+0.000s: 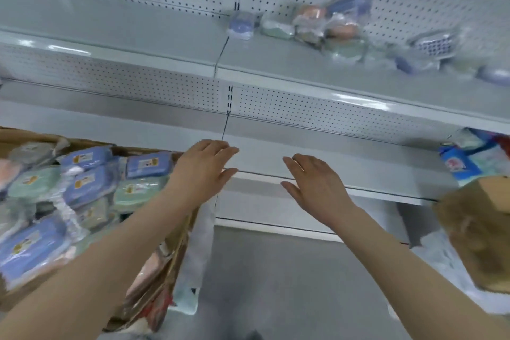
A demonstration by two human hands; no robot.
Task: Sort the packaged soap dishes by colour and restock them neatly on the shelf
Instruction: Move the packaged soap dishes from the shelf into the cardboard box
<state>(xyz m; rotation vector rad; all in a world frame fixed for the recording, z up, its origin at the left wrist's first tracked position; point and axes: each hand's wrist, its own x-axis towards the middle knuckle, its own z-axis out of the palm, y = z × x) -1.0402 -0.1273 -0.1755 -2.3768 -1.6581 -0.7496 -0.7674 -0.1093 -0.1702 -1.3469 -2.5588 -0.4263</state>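
Both hands, left hand [205, 167] and right hand [311, 183] (empty, fingers straight), before the shelf [345, 157]

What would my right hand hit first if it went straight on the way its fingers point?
Probably nothing packaged: the right hand, open, points forward and slightly left over the bare lower shelf, so it would likely reach the pegboard back panel first. Depth is hard to judge here.

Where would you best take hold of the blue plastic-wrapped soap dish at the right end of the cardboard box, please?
Probably across its two long edges, from above, with the left hand. The blue plastic-wrapped soap dish lies label-up on top of the pile, uncovered, right beside that hand.
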